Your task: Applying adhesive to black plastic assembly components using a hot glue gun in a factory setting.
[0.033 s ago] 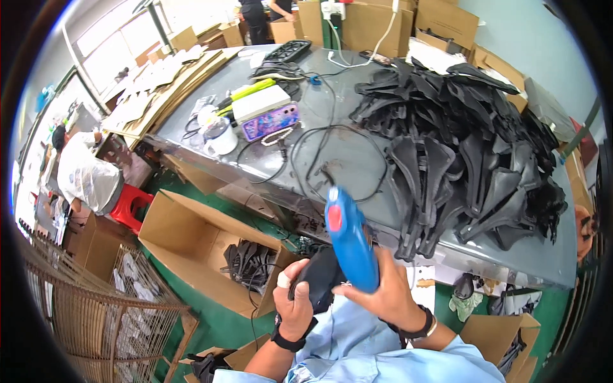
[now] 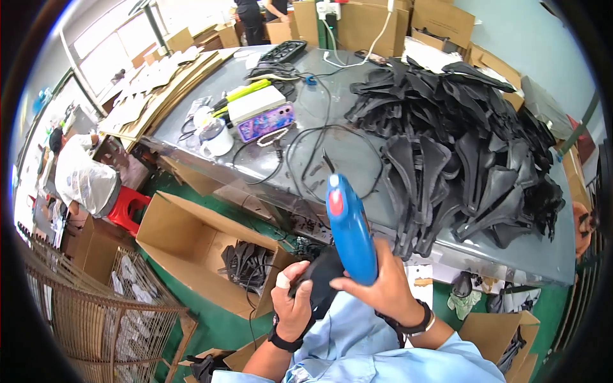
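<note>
My right hand [image 2: 385, 288] is closed around the handle of a blue handheld tool [image 2: 348, 228], which points up and away from me with a red button near its tip. My left hand [image 2: 292, 305], with a taped thumb, grips a black moulded piece [image 2: 320, 276] just below the tool. Both hands are close to my chest, in front of the near edge of the grey table [image 2: 357, 159]. A black cable [image 2: 306, 153] loops over the tabletop toward the tool.
A large pile of black moulded pieces [image 2: 472, 140] covers the table's right. A phone [image 2: 268, 121], a white mug [image 2: 217, 142] and tools lie at left. An open cardboard box [image 2: 185, 236] holds black pieces below. A wire cage [image 2: 96, 306] and a seated person [image 2: 83, 179] are at left.
The blue tool and my right hand have risen slightly. My left hand keeps its grip on the black piece.
</note>
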Motion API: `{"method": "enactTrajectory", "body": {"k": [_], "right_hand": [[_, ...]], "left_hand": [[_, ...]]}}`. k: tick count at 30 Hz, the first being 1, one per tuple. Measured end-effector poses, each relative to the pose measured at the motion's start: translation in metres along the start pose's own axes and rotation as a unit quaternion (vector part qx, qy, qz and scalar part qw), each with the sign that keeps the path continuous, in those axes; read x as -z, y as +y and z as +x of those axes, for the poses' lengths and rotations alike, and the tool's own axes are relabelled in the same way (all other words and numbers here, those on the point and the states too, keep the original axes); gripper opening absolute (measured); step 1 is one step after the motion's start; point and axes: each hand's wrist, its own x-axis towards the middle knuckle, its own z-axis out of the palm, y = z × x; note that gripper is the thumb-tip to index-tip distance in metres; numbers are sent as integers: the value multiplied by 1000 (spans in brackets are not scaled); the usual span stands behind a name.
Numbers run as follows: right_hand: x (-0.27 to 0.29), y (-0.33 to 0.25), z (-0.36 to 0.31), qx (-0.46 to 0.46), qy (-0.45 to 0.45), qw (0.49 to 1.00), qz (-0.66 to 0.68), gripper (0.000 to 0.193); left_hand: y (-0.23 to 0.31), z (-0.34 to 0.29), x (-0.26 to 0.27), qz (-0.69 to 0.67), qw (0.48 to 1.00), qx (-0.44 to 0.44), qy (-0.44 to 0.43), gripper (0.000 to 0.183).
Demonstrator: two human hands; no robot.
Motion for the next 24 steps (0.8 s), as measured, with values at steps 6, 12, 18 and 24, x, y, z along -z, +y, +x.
{"method": "enactTrajectory", "body": {"k": [6, 12, 18, 24], "right_hand": [[13, -3, 14, -72, -53, 985, 151, 64], [13, 11, 13, -31, 90, 985, 143, 46], [0, -10, 8, -54, 62, 969, 233, 48], [-15, -2, 0, -1, 24, 979, 200, 59]], "left_hand": [[7, 6, -7, 7, 995, 50, 90, 24], [45, 20, -26, 2, 959, -144, 244, 34], [7, -24, -43, -253, 943, 203, -80, 43], [28, 21, -36, -391, 910, 138, 20, 56]]}}
